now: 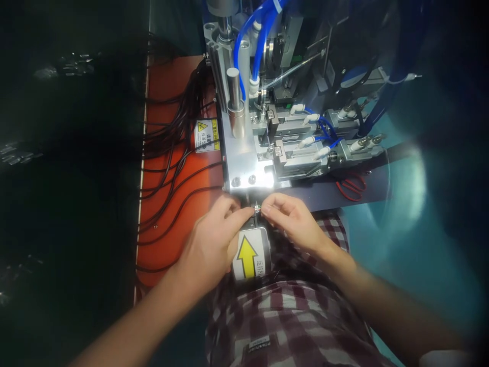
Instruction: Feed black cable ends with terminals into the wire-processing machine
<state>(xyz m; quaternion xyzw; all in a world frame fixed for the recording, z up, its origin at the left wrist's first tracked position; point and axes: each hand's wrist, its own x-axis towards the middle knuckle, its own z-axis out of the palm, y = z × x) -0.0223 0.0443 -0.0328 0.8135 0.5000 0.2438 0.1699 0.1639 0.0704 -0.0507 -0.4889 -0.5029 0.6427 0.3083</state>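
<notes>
On your left, black wires (179, 122) run loosely across the orange desk (164, 76), and a warning label (206, 135) sits beside the machine (248, 168). Your left hand (214, 232) is partly closed, its fingers curled and its thumb tip at the left end of a small metal piece (257, 208); you cannot tell from here whether those fingers grip it. A label with a yellow arrow (247, 255) lies just below that piece, which is between your two hands, just in front of the machine's shiny metal edge. Above, blue tubes (267, 38) loop down to the machine. Your right hand (294, 219) has thumb and forefinger pinched together on the piece's right end. Farther right, a red-handled tool (351, 188) lies near the machine, well apart from your hands.
</notes>
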